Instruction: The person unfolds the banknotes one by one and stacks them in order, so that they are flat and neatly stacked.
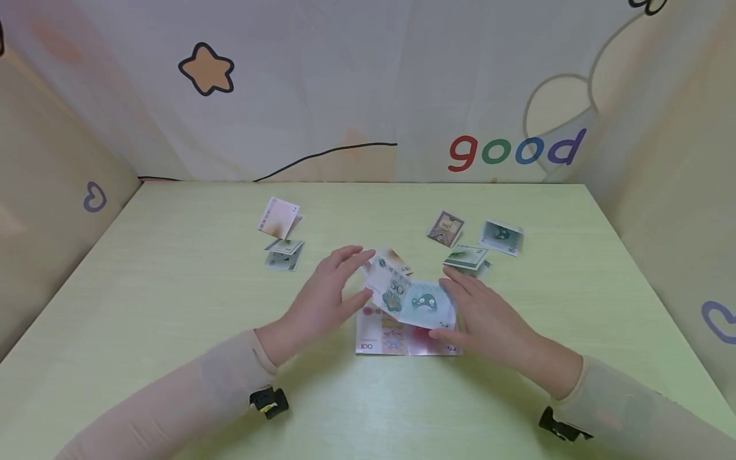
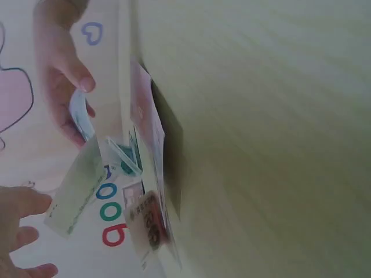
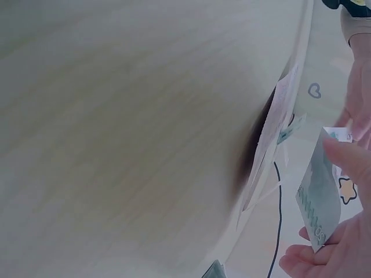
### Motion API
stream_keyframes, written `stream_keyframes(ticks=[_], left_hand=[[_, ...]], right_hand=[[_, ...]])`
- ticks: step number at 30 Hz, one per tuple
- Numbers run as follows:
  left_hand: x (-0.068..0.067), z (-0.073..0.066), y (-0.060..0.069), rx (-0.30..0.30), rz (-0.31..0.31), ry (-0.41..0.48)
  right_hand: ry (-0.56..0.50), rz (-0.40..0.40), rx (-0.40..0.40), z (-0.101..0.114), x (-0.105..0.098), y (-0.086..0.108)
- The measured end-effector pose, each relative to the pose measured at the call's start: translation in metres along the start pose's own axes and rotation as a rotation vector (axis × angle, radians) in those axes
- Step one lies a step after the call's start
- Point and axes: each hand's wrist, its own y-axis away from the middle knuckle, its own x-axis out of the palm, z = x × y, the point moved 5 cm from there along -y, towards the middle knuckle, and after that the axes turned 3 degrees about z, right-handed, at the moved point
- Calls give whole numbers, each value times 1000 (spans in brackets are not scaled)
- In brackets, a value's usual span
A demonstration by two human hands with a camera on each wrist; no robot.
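A creased green 50 banknote (image 1: pixel 427 305) is raised over a pink 100 banknote (image 1: pixel 376 338) on the table. My right hand (image 1: pixel 491 313) holds the green note by its right end, thumb on one face and fingers behind, as the right wrist view shows. At the note's other end is my left hand (image 1: pixel 322 287), its thumb and fingers spread apart. In the left wrist view those fingers (image 2: pixel 26 202) reach the note's edge without closing round it. Another folded note (image 1: pixel 397 260), brownish, shows partly behind the green one.
Folded notes lie at the back left: a pinkish one (image 1: pixel 278 217) and a green one (image 1: pixel 284 254). At the back right are a brown note (image 1: pixel 445 229), a blue-green note (image 1: pixel 502 237) and a green note (image 1: pixel 466 257). A printed cloth wall (image 1: pixel 322 96) borders the table (image 1: pixel 201 268).
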Motion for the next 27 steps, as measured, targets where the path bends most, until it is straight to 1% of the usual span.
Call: stream_keyframes(ticks=[2, 3, 4, 5, 6, 9, 11, 13, 18, 22, 25, 27], left_hand=[[0, -7, 0, 86, 3, -288], [2, -10, 0, 119, 9, -407], [3, -11, 0, 151, 22, -501], [6, -13, 0, 174, 42, -572], [8, -13, 0, 184, 67, -622], [14, -13, 1, 207, 131, -736], [17, -14, 1, 228, 152, -779], [20, -15, 1, 246, 165, -798], [27, -17, -1, 277, 215, -788], [30, -17, -2, 294, 223, -775], [30, -16, -3, 282, 236, -747], [31, -15, -3, 259, 276, -721]], right_hand=[[1, -3, -14, 0, 0, 0], [-1, -3, -19, 0, 0, 0], [-1, -3, -25, 0, 0, 0], [-1, -1, -29, 0, 1, 0], [-2, 2, -30, 0, 1, 0], [-6, 15, -32, 1, 3, -1], [-5, 25, -34, 1, 4, -1], [-4, 27, -38, 1, 4, -1], [-7, 31, -59, 1, 4, 0], [-7, 25, -78, 1, 4, 0], [4, 24, -89, 0, 4, 1], [12, 36, -91, 0, 4, 2]])
